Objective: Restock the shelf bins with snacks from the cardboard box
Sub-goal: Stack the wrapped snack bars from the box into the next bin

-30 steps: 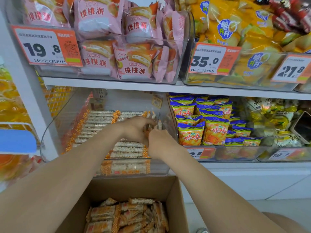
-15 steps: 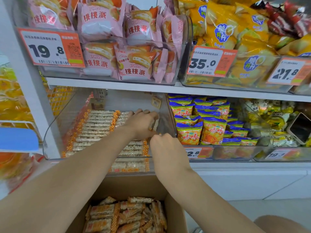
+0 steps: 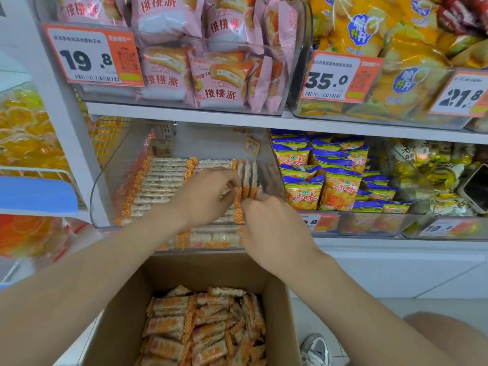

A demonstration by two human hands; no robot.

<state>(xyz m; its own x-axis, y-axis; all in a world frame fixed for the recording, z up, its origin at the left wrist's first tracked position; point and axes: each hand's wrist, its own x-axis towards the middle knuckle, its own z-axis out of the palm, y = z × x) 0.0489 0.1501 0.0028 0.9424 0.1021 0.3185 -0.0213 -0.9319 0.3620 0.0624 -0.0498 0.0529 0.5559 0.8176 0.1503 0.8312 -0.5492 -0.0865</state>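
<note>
- The bars [image 3: 163, 178] are showing as pale, knobbly sticks in clear wrap with orange checked ends.
- They are lying flat in neat rows across the clear bin [image 3: 111, 180] on the lower shelf, filling it in two columns.
- Three upright bars [image 3: 247, 175] are standing on edge at the bin's right side, against its right wall.
- The left hand [image 3: 208, 196] is reaching into the bin with its fingers curled, pinching the near ends of the upright bars from the left.
- The right hand [image 3: 277, 231] is meeting it from the right, fingertips narrowed onto the same orange ends.
- Both forearms are crossing over the box [image 3: 200, 270], which is sitting open just below the bin.
- Loose bars [image 3: 200, 331] are lying jumbled in the box; they are too many and too overlapped to count.
- The hands are covering the middle and front right of the bin, so the rows there are hiding.
- Pink packs [image 3: 221, 80] are filling the bin above; yellow bags [image 3: 369, 30] are piling up to their right.
- Blue bags [image 3: 340, 188] are standing in the bin just right of the bars.
- Five price tags [image 3: 92, 56] are showing: three on the upper bins, two partly hidden on the lower ones.
- One shoe [image 3: 315, 348] is showing on the floor right of the box.
</note>
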